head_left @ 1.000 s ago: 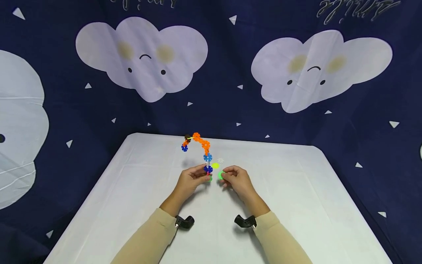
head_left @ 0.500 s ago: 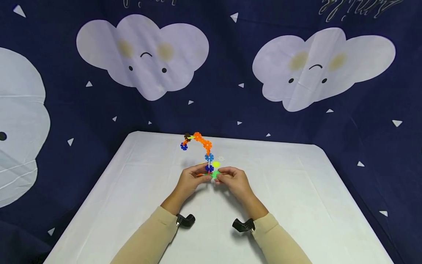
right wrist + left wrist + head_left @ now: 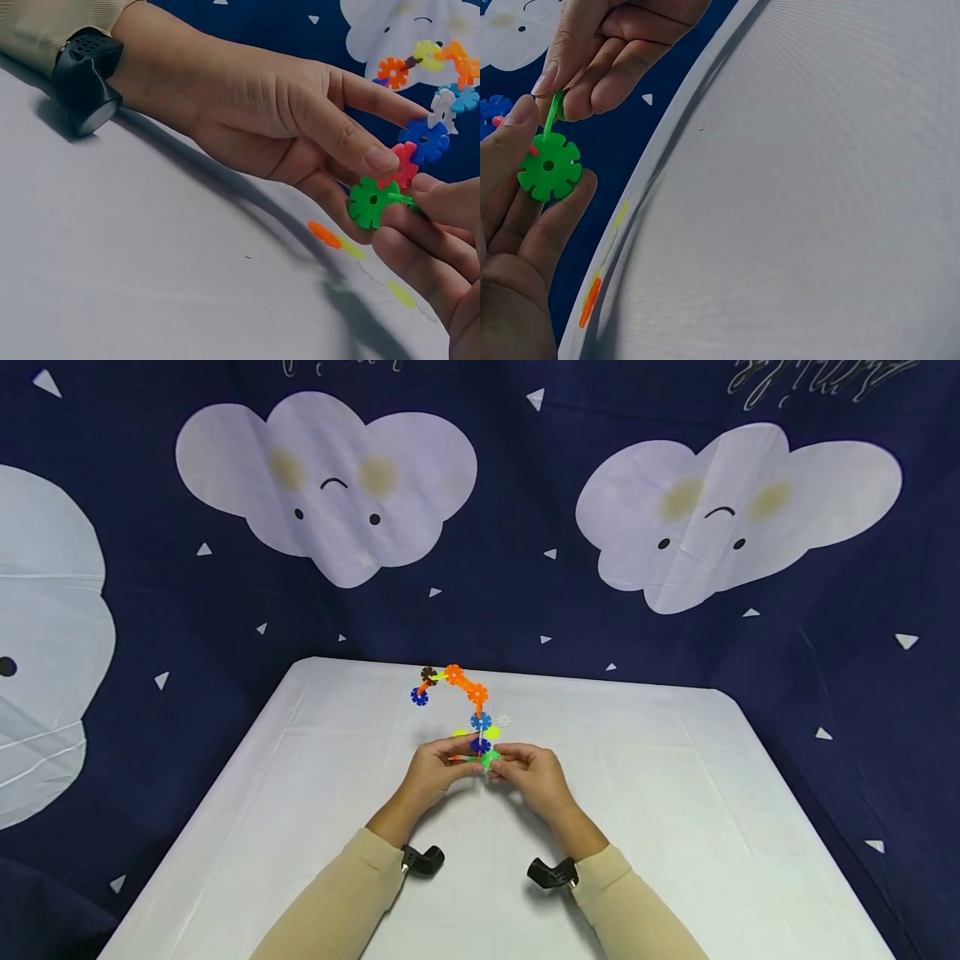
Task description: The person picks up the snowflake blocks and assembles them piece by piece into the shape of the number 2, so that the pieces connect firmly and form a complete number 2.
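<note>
My left hand (image 3: pixel 433 775) holds the lower end of a curved chain of slotted plastic discs, near its pink disc (image 3: pixel 400 166) and bottom green disc (image 3: pixel 549 168). Above these the chain continues through a dark blue disc (image 3: pixel 424 140), a white one, a light blue disc (image 3: pixel 481 721), and orange discs (image 3: pixel 477 693). It arches left to a dark brown disc (image 3: pixel 429 676) and a blue end disc (image 3: pixel 420 697). My right hand (image 3: pixel 534 774) pinches another green disc (image 3: pixel 553 112), turned edge-on and meeting the bottom green one. Whether their slots interlock is hidden by fingers.
Loose discs lie on the white table (image 3: pixel 637 827) beyond the hands: an orange one (image 3: pixel 325 234), yellow ones (image 3: pixel 403 295) and a white one (image 3: pixel 504 721). A dark blue cloth with clouds (image 3: pixel 330 485) hangs behind the table.
My right hand has moved left, bringing its green disc from apart to against the chain's bottom green disc. The chain has shifted slightly right in my left hand.
</note>
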{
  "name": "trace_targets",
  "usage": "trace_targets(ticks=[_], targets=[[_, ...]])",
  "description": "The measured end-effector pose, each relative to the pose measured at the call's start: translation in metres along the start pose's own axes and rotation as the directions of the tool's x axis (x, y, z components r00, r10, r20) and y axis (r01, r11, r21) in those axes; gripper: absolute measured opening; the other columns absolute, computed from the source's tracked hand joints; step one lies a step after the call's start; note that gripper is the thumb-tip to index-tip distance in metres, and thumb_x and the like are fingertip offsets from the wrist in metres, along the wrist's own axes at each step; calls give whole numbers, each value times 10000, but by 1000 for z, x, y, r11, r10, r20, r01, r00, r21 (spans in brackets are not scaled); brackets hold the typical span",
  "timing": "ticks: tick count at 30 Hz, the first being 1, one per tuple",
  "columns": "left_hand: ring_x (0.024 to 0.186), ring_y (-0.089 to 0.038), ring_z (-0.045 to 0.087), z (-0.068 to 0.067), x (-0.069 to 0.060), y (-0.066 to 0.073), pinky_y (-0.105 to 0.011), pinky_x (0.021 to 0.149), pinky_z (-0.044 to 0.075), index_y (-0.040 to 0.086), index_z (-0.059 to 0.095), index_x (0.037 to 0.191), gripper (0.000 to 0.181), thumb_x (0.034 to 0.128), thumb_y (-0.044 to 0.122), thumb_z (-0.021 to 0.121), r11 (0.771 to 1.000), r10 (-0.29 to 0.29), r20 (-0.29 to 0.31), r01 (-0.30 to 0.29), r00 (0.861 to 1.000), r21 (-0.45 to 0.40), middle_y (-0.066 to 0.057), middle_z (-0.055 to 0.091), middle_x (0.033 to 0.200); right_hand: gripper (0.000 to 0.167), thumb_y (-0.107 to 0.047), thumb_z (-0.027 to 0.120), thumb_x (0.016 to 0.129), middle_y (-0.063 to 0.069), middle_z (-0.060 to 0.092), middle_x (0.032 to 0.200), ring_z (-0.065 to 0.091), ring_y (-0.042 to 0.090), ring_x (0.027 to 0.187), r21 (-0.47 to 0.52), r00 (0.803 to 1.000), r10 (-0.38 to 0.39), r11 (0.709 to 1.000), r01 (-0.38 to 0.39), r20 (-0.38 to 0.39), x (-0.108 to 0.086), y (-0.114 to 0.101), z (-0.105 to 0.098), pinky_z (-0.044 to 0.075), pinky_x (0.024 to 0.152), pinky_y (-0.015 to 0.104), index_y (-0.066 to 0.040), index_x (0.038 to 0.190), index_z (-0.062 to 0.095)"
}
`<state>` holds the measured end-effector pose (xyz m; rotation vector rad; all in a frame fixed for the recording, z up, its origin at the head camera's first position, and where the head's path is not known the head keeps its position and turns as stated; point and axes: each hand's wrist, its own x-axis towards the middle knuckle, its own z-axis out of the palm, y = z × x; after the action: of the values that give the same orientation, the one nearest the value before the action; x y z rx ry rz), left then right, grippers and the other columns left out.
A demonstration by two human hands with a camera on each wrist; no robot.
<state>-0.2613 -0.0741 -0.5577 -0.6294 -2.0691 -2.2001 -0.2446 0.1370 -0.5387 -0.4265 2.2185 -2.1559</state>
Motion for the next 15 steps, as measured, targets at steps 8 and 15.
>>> trace_targets(ticks=[8, 15], targets=[[1038, -353, 719, 0, -1, 2, -339, 870, 603, -52, 699, 1313, 494, 840, -119, 828, 1000, 16, 22, -16, 1000, 26, -197, 754, 1097, 263, 108, 708, 958, 239, 749, 938, 770, 311, 789, 12, 999, 24, 1000, -24, 23, -2, 3, -1, 633, 747, 449, 187, 1205, 664], [985, -305, 735, -3, -1, 5, -342, 828, 614, -28, 719, 1304, 486, 839, -82, 849, 996, 38, 46, -42, 998, 84, -161, 768, 1077, 236, 106, 726, 943, 221, 761, 939, 769, 341, 778, -20, 1000, 8, 1000, -8, 18, -3, 4, 1, 635, 735, 426, 161, 1171, 695]])
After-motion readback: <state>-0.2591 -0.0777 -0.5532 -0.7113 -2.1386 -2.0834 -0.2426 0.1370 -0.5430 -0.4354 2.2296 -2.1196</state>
